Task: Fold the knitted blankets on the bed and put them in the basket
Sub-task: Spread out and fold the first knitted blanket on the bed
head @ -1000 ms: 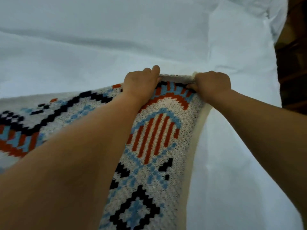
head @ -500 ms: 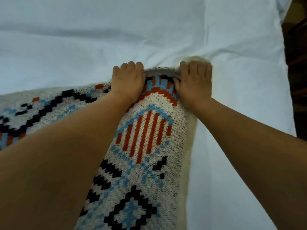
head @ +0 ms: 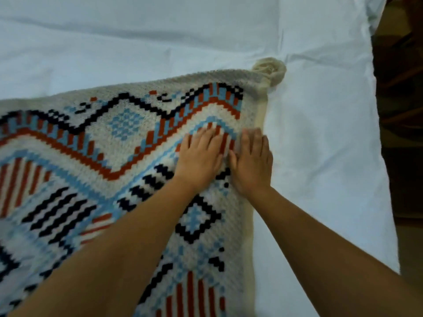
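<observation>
A cream knitted blanket (head: 128, 143) with red, light-blue and black geometric patterns lies spread flat on the white bed (head: 320, 145), covering the left and middle of the view. A cream tassel (head: 271, 70) sits at its far right corner. My left hand (head: 199, 156) rests palm down on the blanket, fingers flat and slightly apart. Just to its right, my right hand (head: 251, 161) also presses flat on the blanket near its right edge. Neither hand grips the fabric. No basket is in view.
White bedding with soft creases stretches beyond and to the right of the blanket. The bed's right edge (head: 384, 179) drops to a dark wooden floor or furniture (head: 405, 110).
Both hands let go of the blanket's far edge, which now lies flat farther up the bed. The hands drew back toward me and lie flat on the blanket.
</observation>
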